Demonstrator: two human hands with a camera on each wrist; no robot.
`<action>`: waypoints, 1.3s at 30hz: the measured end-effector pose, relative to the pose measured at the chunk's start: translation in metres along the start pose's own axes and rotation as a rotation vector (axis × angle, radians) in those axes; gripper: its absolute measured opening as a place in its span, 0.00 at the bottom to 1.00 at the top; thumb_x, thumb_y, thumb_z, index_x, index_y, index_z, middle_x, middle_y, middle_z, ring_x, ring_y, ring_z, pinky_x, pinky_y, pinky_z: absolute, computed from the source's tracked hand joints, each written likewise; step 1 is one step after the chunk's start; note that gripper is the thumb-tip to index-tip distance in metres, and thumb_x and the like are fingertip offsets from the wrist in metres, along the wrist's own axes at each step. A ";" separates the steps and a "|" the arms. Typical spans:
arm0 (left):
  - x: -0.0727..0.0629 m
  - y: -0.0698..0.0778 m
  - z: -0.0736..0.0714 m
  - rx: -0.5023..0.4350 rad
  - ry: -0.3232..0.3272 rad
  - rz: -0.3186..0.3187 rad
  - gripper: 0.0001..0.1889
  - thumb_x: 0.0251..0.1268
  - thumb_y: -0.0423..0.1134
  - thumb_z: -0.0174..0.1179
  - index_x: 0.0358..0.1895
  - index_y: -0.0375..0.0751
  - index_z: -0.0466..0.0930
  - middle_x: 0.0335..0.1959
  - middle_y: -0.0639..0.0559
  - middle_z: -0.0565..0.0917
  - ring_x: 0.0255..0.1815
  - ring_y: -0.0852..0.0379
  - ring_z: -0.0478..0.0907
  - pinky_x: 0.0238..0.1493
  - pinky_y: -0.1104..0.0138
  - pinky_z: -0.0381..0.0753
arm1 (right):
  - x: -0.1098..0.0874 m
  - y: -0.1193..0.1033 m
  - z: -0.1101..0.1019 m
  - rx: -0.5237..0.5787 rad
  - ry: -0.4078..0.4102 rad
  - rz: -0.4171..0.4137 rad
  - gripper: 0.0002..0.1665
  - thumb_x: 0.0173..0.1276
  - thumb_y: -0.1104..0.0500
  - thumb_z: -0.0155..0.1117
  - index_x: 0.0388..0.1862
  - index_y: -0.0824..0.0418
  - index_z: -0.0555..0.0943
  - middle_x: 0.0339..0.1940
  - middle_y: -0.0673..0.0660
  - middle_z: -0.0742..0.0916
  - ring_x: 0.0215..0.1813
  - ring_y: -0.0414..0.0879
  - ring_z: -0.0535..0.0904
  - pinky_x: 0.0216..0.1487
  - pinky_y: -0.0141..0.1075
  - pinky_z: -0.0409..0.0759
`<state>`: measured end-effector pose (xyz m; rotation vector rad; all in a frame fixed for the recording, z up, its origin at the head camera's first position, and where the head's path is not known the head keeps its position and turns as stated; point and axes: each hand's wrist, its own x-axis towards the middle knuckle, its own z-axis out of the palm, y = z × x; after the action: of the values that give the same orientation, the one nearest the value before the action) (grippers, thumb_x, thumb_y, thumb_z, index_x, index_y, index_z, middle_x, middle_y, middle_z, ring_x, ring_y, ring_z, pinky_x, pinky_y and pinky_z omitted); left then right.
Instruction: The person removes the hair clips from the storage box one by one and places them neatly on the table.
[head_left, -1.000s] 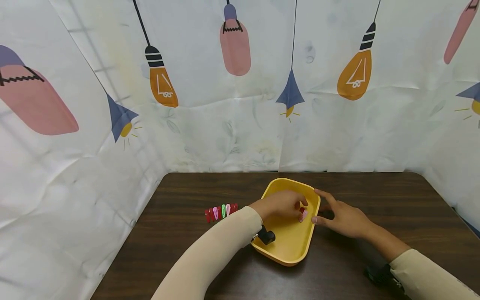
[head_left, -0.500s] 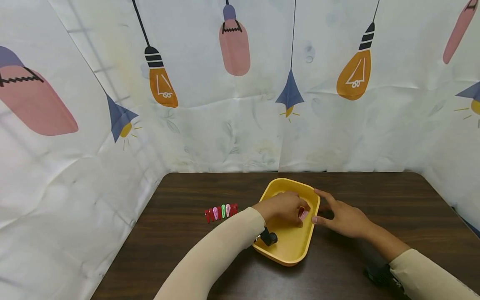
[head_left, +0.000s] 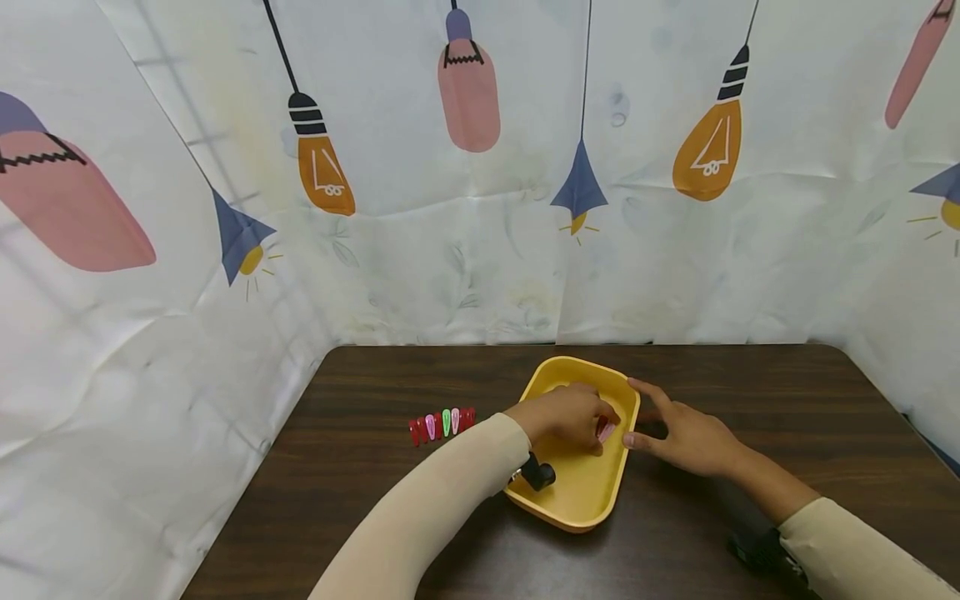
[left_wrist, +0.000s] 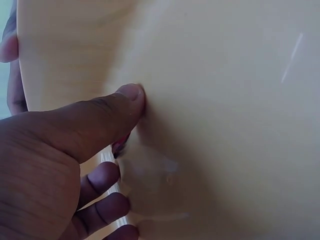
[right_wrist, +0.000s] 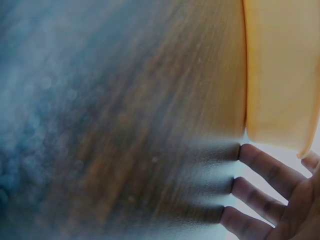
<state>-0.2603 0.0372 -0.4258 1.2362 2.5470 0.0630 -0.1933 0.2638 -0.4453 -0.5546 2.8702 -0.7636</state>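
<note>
In the head view, my left hand reaches down into a yellow plastic tray, fingers curled round small hair clips near its right wall. A pink hair clip shows between thumb and index finger, with a red one beside it. The left wrist view has the thumb against the tray floor, a bit of red hair clip under it and the index finger hidden. My right hand spreads along the tray's right side, index fingertip and thumb at the rim; in the right wrist view other fingertips rest on the table.
A row of red, pink and green hair clips lies on the dark wooden table left of the tray. A printed white curtain hangs behind and at the sides. A black wrist camera on my left wrist overhangs the tray.
My left hand has moved slightly right and down in the tray, its fingers closing in round the clips. The right hand and the tray have stayed in place.
</note>
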 end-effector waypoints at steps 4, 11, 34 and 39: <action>-0.001 0.000 -0.001 -0.014 0.003 0.003 0.24 0.59 0.52 0.75 0.60 0.62 0.84 0.37 0.62 0.75 0.42 0.63 0.69 0.42 0.71 0.69 | 0.001 0.000 0.000 0.001 -0.007 0.003 0.55 0.70 0.29 0.61 0.85 0.43 0.47 0.60 0.58 0.86 0.57 0.63 0.83 0.38 0.56 0.81; -0.001 0.000 -0.001 -0.017 0.009 0.007 0.19 0.59 0.53 0.75 0.54 0.61 0.85 0.36 0.63 0.75 0.42 0.63 0.69 0.42 0.71 0.69 | 0.001 0.001 0.000 -0.005 -0.005 -0.001 0.55 0.70 0.28 0.60 0.85 0.44 0.47 0.60 0.59 0.86 0.57 0.63 0.83 0.39 0.57 0.82; -0.003 -0.007 -0.010 -0.101 0.074 0.070 0.23 0.65 0.48 0.71 0.61 0.46 0.84 0.40 0.61 0.81 0.39 0.65 0.74 0.43 0.77 0.72 | 0.001 0.000 0.001 -0.006 0.000 0.008 0.55 0.70 0.28 0.60 0.85 0.43 0.47 0.60 0.58 0.86 0.57 0.62 0.83 0.38 0.55 0.81; -0.009 -0.009 -0.018 -0.203 0.101 0.032 0.21 0.65 0.46 0.72 0.59 0.45 0.84 0.42 0.63 0.83 0.38 0.65 0.76 0.43 0.75 0.75 | 0.001 0.001 0.002 -0.012 0.004 0.013 0.55 0.69 0.26 0.59 0.85 0.42 0.47 0.60 0.57 0.86 0.58 0.62 0.83 0.39 0.56 0.81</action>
<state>-0.2675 0.0265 -0.4079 1.2229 2.5297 0.3909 -0.1937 0.2630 -0.4475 -0.5362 2.8809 -0.7469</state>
